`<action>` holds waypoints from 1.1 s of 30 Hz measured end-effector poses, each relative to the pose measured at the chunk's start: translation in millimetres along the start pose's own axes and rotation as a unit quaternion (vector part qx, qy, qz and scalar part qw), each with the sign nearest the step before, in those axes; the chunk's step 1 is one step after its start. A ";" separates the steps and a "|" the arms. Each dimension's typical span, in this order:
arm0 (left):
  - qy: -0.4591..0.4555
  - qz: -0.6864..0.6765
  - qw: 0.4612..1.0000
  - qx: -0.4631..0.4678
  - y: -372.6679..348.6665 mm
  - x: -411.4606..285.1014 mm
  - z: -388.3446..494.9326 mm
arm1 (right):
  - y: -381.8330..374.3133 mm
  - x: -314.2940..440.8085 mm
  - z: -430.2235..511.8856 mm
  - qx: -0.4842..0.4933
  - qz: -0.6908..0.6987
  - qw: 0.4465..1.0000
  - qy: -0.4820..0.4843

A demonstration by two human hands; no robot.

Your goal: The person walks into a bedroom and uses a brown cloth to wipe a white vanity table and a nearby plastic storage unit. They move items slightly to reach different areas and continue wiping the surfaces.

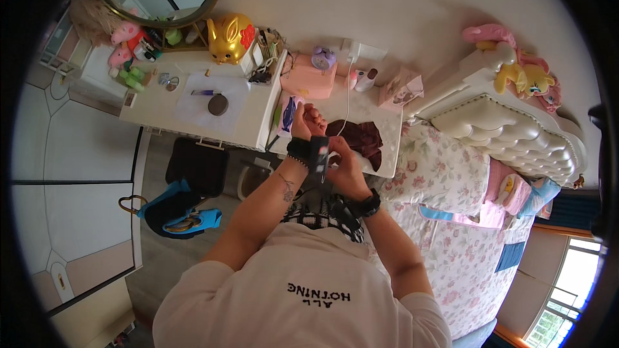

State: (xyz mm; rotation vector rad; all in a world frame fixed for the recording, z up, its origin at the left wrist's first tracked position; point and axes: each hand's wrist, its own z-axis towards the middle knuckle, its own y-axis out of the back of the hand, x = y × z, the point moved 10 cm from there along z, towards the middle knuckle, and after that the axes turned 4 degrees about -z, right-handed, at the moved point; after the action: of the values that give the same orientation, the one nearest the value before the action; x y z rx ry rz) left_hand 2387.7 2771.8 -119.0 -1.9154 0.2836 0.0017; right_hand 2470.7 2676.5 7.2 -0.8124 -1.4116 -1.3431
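My left hand [309,121] is raised, palm up with fingers curled, and seems to hold nothing. A black strap or band [318,154] stands at its wrist, beside a black wristband and a beaded bracelet [296,160]. The thumb and fingers of my right hand [344,164] grip the edge of that black band. On the right wrist is a black watch or band [371,203]. Beyond the hands, a dark maroon cloth [365,142] and a pink-and-blue packet [289,116] lie on a white nightstand [392,154].
A pink case [309,77], purple alarm clock [323,58], white cable [347,96] and tissue box [401,89] stand behind. To the left, a white desk [150,111] bears a round dark tin [218,105] and a golden rabbit figure [231,38]. A floral-covered bed [449,261] is at the right.
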 end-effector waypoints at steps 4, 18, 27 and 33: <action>-0.152 0.077 0.985 -0.042 4.2 -38.7 -0.5 | -25.3 0.7 -10.9 0.017 -0.017 1.000 0.001; -0.242 0.417 0.871 0.096 -61.9 -57.9 -42.0 | -62.6 13.3 -39.5 0.092 0.065 0.994 -0.006; 0.284 -0.084 0.955 0.018 -16.9 66.2 -46.0 | -31.2 0.4 -88.1 -0.071 0.010 0.997 0.036; 0.219 0.161 0.947 0.169 -47.3 124.7 -62.9 | -4.1 -15.5 -123.7 -0.100 0.066 0.992 -0.030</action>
State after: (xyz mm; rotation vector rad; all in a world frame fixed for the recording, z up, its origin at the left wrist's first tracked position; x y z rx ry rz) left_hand 2509.5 2704.8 -70.0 -1.4934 0.8409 -0.2421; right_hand 2496.5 2557.7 -20.9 -1.0683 -1.2582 -1.3815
